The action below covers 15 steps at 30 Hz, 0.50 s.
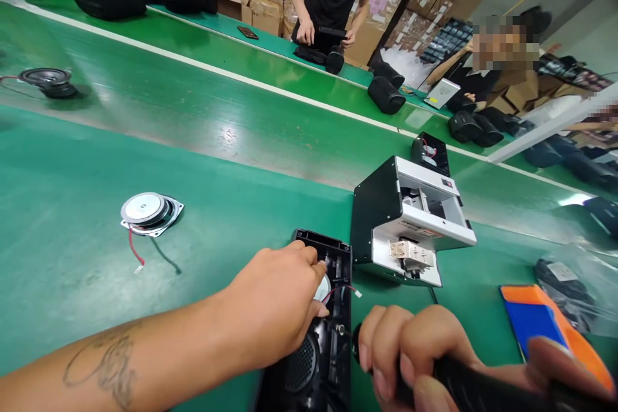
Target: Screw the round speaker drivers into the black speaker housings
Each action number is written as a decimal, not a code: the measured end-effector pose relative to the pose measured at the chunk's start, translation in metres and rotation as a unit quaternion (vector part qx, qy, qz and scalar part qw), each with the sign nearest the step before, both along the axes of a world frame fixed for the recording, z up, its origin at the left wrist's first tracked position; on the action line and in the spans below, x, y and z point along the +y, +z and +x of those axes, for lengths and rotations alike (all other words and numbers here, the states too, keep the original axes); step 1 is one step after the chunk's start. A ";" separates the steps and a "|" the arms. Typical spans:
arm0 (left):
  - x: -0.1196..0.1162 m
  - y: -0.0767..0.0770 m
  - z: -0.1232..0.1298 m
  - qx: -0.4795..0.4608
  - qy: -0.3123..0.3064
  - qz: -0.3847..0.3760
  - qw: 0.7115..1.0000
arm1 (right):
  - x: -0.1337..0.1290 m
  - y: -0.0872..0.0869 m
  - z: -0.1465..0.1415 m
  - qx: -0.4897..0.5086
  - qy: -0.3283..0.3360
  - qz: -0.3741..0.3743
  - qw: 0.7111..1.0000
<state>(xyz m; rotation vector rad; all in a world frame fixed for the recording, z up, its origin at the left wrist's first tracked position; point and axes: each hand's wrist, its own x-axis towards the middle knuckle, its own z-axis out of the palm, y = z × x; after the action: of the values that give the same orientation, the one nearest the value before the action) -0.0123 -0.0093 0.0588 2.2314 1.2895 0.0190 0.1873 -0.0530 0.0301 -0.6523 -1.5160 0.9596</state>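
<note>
My left hand (280,299) reaches into an open black speaker housing (345,360), its fingers and thumb closed around a round speaker driver (322,288). Red wire with a small white plug (357,293) trails from this driver over the housing's right edge. Below my left hand a round mesh opening (300,364) of the housing shows. Wrapped around the black handle of what looks like an electric screwdriver (463,376) is my right hand (415,347). The tool's tip points at the housing's right side, where a small screw (340,329) shows.
A loose speaker driver (145,211) lies at left; another (46,79) is on the belt. A black-and-white screw-feeder machine (410,225) stands beyond the housing, with another open housing (429,153) behind. Orange-and-blue item (535,315) lies right. Across the belt, a co-worker (333,0) handles black parts.
</note>
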 end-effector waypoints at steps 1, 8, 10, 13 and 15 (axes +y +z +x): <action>0.000 0.001 0.000 0.001 0.000 -0.001 1.000 | 0.000 -0.001 -0.005 0.006 -0.026 -0.004 1.000; 0.000 0.003 0.000 0.009 -0.004 -0.004 1.000 | 0.005 -0.003 -0.016 0.061 -0.086 0.012 0.994; 0.000 0.003 0.001 0.009 -0.006 0.001 1.000 | 0.006 -0.003 -0.020 0.073 -0.096 0.028 0.992; 0.000 0.004 0.002 0.011 -0.006 0.010 1.000 | 0.007 -0.006 -0.024 0.071 -0.078 0.040 0.994; -0.001 0.004 0.003 0.013 -0.010 0.012 1.000 | 0.007 -0.009 -0.024 0.074 -0.068 0.039 0.994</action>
<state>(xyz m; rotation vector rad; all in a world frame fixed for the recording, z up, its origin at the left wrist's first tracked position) -0.0095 -0.0102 0.0629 2.2705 1.2868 -0.0017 0.1632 -0.0461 0.0209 -0.6071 -1.3534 0.8223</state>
